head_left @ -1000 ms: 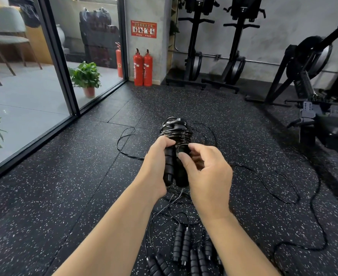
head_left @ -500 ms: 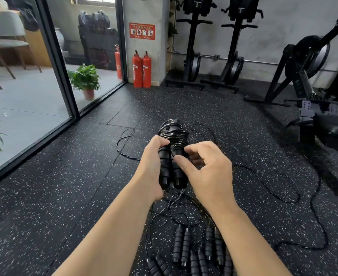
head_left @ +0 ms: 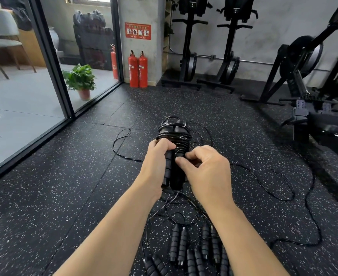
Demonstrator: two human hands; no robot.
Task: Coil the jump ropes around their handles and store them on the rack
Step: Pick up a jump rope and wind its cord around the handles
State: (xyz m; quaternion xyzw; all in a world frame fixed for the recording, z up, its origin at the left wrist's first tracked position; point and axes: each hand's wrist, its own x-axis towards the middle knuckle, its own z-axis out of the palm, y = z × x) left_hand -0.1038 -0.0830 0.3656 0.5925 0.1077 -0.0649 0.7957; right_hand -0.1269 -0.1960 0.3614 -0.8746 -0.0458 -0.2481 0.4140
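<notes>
Over the speckled floor (head_left: pixel 68 196), your left hand (head_left: pixel 157 162) gripped the paired handles (head_left: pixel 174 170), which stood upright with rope coils (head_left: pixel 174 137) wound round their upper half. Your right hand (head_left: pixel 206 172) pinched the rope against them. More handles (head_left: pixel 179 244) lay below, their loose ropes (head_left: pixel 263 184) trailing across the floor.

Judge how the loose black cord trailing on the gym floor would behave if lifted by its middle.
The loose cord would probably droop limply, since it lies in slack curves. It looks thin, so likely light. Its glossy coils suggest slipperiness.
</notes>
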